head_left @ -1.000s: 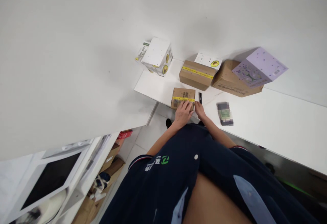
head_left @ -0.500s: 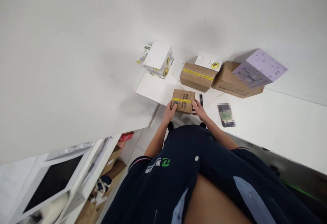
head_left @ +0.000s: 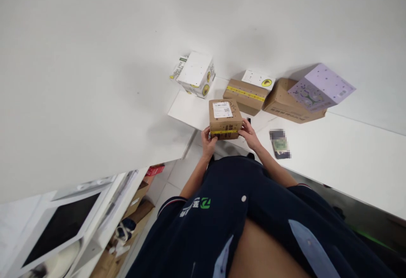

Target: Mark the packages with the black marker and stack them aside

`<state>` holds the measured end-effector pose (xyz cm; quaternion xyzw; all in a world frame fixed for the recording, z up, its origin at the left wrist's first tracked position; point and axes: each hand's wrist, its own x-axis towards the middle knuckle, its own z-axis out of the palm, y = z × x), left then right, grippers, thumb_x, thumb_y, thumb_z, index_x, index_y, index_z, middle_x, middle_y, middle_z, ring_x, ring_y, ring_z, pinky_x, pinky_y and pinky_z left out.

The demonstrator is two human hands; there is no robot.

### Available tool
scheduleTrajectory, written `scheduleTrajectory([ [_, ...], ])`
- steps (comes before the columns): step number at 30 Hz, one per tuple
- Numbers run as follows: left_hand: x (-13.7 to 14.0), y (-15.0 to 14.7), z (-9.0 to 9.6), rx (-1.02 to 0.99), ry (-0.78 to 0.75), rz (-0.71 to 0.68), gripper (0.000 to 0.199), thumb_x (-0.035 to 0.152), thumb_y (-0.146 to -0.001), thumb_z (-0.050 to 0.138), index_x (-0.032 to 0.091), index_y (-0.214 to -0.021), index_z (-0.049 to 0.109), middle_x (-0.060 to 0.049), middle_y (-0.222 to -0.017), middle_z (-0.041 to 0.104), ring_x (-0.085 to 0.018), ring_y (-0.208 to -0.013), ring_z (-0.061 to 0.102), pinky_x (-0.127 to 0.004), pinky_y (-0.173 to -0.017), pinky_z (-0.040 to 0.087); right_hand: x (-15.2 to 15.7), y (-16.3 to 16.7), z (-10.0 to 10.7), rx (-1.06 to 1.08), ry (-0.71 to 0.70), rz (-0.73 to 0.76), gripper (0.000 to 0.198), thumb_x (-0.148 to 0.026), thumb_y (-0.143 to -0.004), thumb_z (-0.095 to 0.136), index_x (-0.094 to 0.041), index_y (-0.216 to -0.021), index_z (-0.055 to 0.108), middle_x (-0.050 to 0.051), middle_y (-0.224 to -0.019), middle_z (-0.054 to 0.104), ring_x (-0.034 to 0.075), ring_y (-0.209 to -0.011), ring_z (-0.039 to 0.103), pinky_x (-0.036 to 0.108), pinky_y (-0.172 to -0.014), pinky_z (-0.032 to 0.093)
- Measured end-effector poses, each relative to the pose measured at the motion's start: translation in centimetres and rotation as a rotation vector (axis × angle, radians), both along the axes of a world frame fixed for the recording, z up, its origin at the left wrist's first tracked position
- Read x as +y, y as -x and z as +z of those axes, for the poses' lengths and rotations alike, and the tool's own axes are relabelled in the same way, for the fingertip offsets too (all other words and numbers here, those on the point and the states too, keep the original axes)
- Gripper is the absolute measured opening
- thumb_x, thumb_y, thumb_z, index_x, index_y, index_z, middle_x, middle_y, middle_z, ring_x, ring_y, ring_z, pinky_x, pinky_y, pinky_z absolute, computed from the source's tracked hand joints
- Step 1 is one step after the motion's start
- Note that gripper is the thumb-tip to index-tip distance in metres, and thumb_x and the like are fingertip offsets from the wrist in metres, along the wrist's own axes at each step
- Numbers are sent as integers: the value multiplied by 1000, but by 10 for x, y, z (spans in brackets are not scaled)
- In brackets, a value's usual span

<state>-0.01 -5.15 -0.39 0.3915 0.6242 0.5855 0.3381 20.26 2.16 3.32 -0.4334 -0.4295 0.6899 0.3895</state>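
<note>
Between my two hands is a small brown cardboard box (head_left: pixel 233 124) with yellow tape along its near side and a white printed label (head_left: pixel 222 110) on the face turned up. My left hand (head_left: pixel 208 143) grips the near left corner, thumb on the taped side. At the right end, my right hand (head_left: pixel 249 134) holds the box with thumb and fingers around the corner. The box is tilted near the front edge of the white table (head_left: pixel 190 111). A black marker-like item (head_left: pixel 249 120) shows only its tip beyond my right hand.
Behind lie a taped brown carton (head_left: pixel 244 94), a white avocado-print box (head_left: pixel 198 73), a larger brown carton (head_left: pixel 285 104) and a lilac box (head_left: pixel 323 85). A blurred-out phone-shaped item (head_left: pixel 280 143) lies to the right. Shelving with a dark screen (head_left: pixel 61 229) stands at lower left.
The box has turned in my hands: its taped, printed face now points toward me and the labelled face shows on top. It now hides most of the black item.
</note>
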Motion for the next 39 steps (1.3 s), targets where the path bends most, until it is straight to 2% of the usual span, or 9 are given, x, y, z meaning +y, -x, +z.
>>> scheduleTrajectory([
  [4, 0, -1, 6, 157, 27, 8, 46, 29, -77, 59, 24, -122, 53, -14, -133, 54, -26, -126, 56, -35, -86, 58, -5, 2, 8, 1, 79, -38, 64, -34, -67, 66, -37, -130, 51, 1, -127, 63, 23, -109, 60, 39, -87, 54],
  [10, -3, -5, 22, 284, -29, -9, 46, 28, -81, 59, 23, -126, 53, -16, -137, 53, -27, -131, 53, -37, -87, 58, -6, 3, 9, 46, 137, -102, 66, -30, -63, 65, -37, -126, 51, -2, -117, 66, 22, -105, 59, 36, -84, 53],
  [13, -3, -10, 36, 401, -91, -10, 45, 28, -83, 59, 21, -128, 56, -18, -138, 53, -28, -133, 51, -43, -99, 54, -5, 3, 7, 155, 205, -136, 63, -24, -60, 66, -38, -120, 53, -5, -103, 66, 19, -95, 60, 33, -81, 53],
  [16, -3, -17, 55, 590, -143, -6, 41, 27, -85, 60, 20, -126, 62, -18, -137, 56, -29, -134, 50, -50, -113, 43, -7, 3, 6, 264, 317, -131, 61, -20, -58, 63, -38, -115, 52, -7, -97, 66, 17, -85, 61, 35, -81, 53],
  [23, -1, -31, 89, 825, -117, -66, 35, 31, -86, 64, 24, -120, 69, -14, -138, 60, -34, -138, 46, -57, -116, 38, -15, 9, 4, 346, 469, -56, 44, -24, -59, 56, -32, -102, 53, -3, -99, 70, 23, -85, 68, 49, -86, 53],
  [28, 0, -35, 92, 827, -144, -101, 33, 32, -85, 65, 25, -118, 69, -14, -136, 61, -34, -137, 47, -58, -116, 37, -13, 8, 5, 286, 453, -65, 44, -27, -56, 52, -30, -100, 54, -1, -99, 69, 24, -85, 66, 50, -84, 53],
  [33, -3, -30, 85, 699, -220, -41, 26, 39, -89, 60, 21, -107, 67, -16, -129, 61, -31, -130, 52, -55, -111, 43, -11, 1, 5, 205, 355, -118, 47, -26, -58, 53, -34, -104, 53, -3, -101, 67, 22, -88, 63, 49, -87, 52],
  [36, -7, -22, 77, 522, -199, -1, 30, 46, -95, 50, 20, -89, 64, -14, -119, 63, -27, -120, 59, -51, -105, 49, -8, -1, 7, 183, 267, -184, 50, -24, -55, 56, -34, -104, 52, -4, -100, 66, 21, -92, 61, 44, -86, 51],
  [39, -9, -14, 66, 379, -143, 63, 45, 49, -99, 41, 20, -67, 55, -12, -109, 63, -26, -111, 62, -49, -100, 52, -5, -2, 11, 168, 176, -209, 51, -23, -52, 59, -33, -102, 51, -3, -99, 66, 21, -93, 59, 39, -82, 50],
])
